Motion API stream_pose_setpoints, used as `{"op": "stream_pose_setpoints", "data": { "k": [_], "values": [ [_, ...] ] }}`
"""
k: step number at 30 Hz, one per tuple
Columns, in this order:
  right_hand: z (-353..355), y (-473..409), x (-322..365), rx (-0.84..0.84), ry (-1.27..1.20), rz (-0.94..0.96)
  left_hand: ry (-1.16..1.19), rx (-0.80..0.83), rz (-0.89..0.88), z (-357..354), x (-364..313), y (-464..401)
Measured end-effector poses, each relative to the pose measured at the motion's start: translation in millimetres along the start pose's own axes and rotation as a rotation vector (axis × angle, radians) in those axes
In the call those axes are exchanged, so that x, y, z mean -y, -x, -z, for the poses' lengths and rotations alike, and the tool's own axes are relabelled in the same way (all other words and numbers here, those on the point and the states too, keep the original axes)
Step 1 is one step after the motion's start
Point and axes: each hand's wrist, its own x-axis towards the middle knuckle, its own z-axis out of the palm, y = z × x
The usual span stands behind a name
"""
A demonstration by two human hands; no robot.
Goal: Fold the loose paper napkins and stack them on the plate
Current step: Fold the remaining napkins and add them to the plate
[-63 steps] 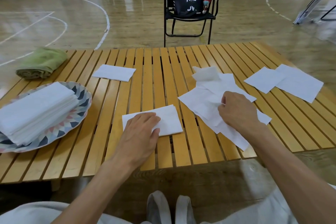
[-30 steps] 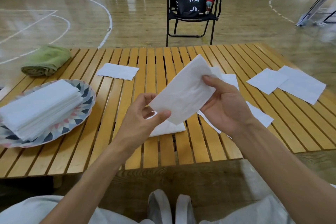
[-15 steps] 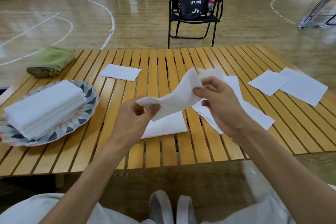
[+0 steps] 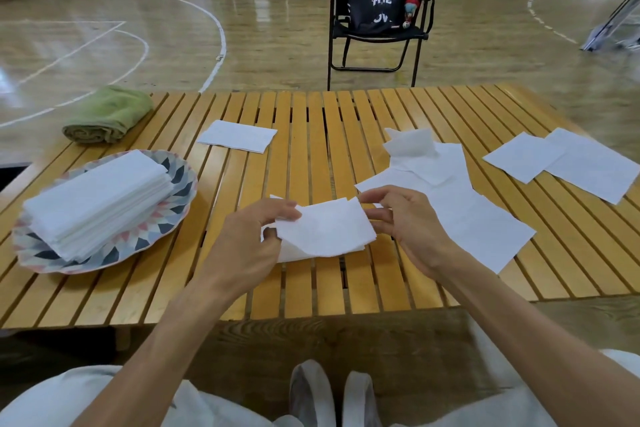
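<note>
Both hands were over the near middle of the slatted wooden table (image 4: 311,135), and between them they held one white napkin (image 4: 329,229) a little above the slats. The left hand (image 4: 249,243) had its thumb and curled fingers closed on the left edge of this napkin, and the right hand (image 4: 405,225) pinched the right edge with the thumb and the first fingers, while the other fingers stayed loosely bent. The napkin looked half folded, with one layer lying over another. Just under it, a folded napkin (image 4: 294,255) lay flat on the table, mostly hidden. To the left, the patterned plate (image 4: 173,191) carried a neat stack of folded napkins (image 4: 97,201). To the right of the hands was a loose pile of unfolded napkins (image 4: 460,204), overlapping each other, and further right two more flat napkins (image 4: 568,163) lay with their edges overlapping. One single napkin (image 4: 237,136) lay at the far left middle of the table, and a rolled green towel (image 4: 109,114) rested at the far left corner, behind the plate.
</note>
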Motion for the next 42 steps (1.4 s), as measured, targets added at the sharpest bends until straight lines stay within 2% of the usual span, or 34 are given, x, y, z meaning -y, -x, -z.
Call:
{"op": "stream_pose_setpoints", "data": {
  "k": [5,12,24,30,32,34,37,42],
  "values": [
    [-5.0,-0.5,-10.2,-0.018,0.298,0.071,-0.091,0.061,0.029,3.3,6.9,0.0],
    [-10.8,-6.8,-13.6,-0.076,0.336,0.131,-0.157,0.116,0.052,7.2,8.7,-2.4],
    [-13.5,-12.7,-29.6,-0.071,0.457,0.183,-0.245,0.154,0.104,4.7,8.5,-0.7],
    [-16.4,-9.8,-27.2,-0.084,0.512,0.231,-0.49,0.055,0.03,2.7,14.3,-2.0],
    [-7.5,-9.6,-18.1,-0.118,0.564,0.262,-0.503,0.03,-0.008,-0.8,10.8,-0.9],
    [11.6,-13.1,-8.5,-0.149,0.67,0.271,-0.45,0.076,-0.034,-5.6,7.5,-0.4],
    [51.9,-20.3,1.2,-0.19,0.821,0.152,-0.463,0.14,-0.046,-13.8,7.0,-0.2],
    [115.9,-29.3,2.2,-0.316,0.97,-0.106,-0.406,0.047,-0.105,-25.4,-3.2,4.2]
  ]
}}
